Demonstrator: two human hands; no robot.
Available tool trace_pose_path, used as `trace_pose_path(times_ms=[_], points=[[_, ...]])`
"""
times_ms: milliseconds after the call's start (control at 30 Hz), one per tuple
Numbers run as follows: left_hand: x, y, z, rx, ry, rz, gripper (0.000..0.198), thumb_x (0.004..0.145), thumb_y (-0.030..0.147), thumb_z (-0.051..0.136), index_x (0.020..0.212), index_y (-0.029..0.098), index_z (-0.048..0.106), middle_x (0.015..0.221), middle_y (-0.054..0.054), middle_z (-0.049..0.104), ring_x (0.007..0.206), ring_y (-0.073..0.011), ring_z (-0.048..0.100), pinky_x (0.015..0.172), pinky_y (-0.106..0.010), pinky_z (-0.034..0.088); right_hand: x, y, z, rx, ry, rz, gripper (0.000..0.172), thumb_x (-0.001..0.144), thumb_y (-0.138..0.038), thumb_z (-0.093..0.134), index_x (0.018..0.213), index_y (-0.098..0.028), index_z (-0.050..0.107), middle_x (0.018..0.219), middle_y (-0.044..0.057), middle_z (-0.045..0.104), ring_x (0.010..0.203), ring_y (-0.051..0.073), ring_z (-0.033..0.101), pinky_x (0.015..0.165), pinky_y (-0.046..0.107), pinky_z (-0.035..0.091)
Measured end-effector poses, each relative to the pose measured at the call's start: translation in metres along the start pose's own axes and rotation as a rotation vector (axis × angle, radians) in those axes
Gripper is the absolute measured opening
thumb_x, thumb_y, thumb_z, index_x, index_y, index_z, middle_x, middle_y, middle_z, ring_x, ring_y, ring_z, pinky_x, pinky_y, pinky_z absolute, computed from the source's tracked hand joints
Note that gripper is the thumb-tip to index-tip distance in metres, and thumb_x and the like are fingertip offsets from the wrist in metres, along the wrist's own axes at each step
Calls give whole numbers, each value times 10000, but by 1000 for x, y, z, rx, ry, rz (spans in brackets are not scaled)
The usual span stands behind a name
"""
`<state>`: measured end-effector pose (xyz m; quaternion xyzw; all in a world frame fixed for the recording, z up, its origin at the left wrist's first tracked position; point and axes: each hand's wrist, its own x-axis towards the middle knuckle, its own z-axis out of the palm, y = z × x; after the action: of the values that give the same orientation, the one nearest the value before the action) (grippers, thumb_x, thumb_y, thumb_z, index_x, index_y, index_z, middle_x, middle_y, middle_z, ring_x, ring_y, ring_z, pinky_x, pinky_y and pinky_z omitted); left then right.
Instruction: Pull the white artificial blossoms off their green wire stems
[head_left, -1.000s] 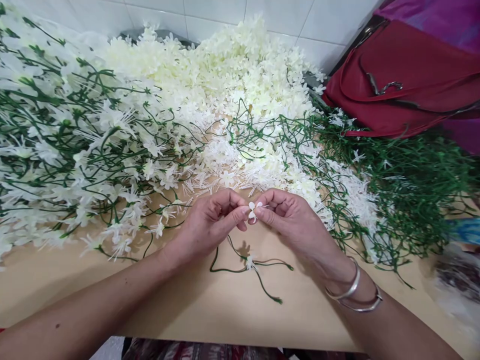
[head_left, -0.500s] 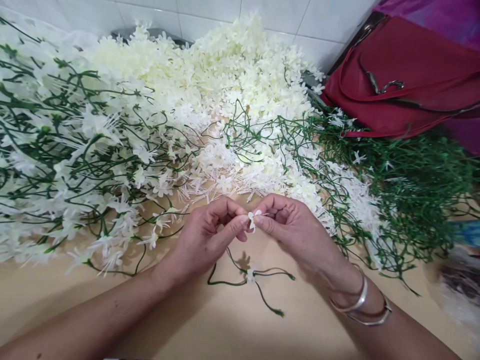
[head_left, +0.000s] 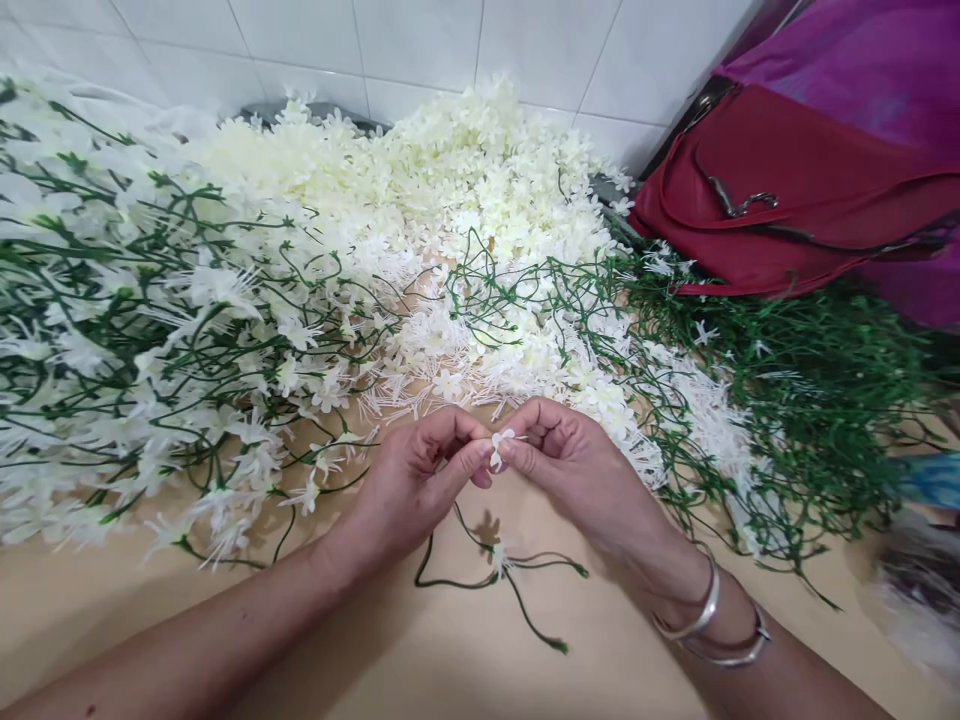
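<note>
The view has tilted up; both hands (head_left: 424, 475) (head_left: 581, 470) pinch a partly hidden white flower (head_left: 498, 450).

One left hand (head_left: 416, 475) and one right hand (head_left: 589, 475), two in all, are pinching one small white flower (head_left: 497, 450). Two silvery bangles (head_left: 703, 607) are circling one wrist. One more blossom (head_left: 499, 562) is lying below. Stemmed flowers (head_left: 187, 330), loose white flowers (head_left: 495, 170) and green stems (head_left: 832, 370) are forming three heaps, each holding too many for counting. One red bag (head_left: 810, 180), one purple cloth (head_left: 870, 75) and one plastic bundle (head_left: 919, 580) are showing rightward. One table (head_left: 450, 660) is carrying the heaps.
</note>
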<state>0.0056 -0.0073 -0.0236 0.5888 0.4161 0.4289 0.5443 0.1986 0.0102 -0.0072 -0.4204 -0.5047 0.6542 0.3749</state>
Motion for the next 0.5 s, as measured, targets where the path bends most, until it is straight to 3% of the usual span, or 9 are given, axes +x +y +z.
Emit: trace_pose_path(times_ms=[133,300,400,500], points=[[1,4,2,-48,-7,2,255,1006,404,653,908,170,675,760,-23,721,711,-143,690,712,-264,539,6,2,-7,107,-70,-39,262,827,-416,881,883,-230,705,789,-18,717,738,142,656,776,301,532],[3,17,1,-90,83,36,277,985,431,671,889,172,655,780,-11,710,711,-132,686,710,-257,551,9,0,-14,180,-45,-71,329,830,-483,867,982,-226,727,814,-14,719,790,147,683,850,306,529],[2,39,-6,-110,108,75,254,986,427,667,953,176,675,811,-20,724,707,-140,696,705,-273,583,9,0,-14,161,-12,-87,325,843,-486,851,967,-217,719,841,-8,720,796,149,687,860,310,528],[-10,70,-25,0,164,135,182,1008,369,652,1050,202,711,806,-16,727,681,-139,686,664,-265,592,9,1,-14,126,-7,-102,325,847,-482,847,974,-216,712,853,4,736,817,164,698,876,327,529]])
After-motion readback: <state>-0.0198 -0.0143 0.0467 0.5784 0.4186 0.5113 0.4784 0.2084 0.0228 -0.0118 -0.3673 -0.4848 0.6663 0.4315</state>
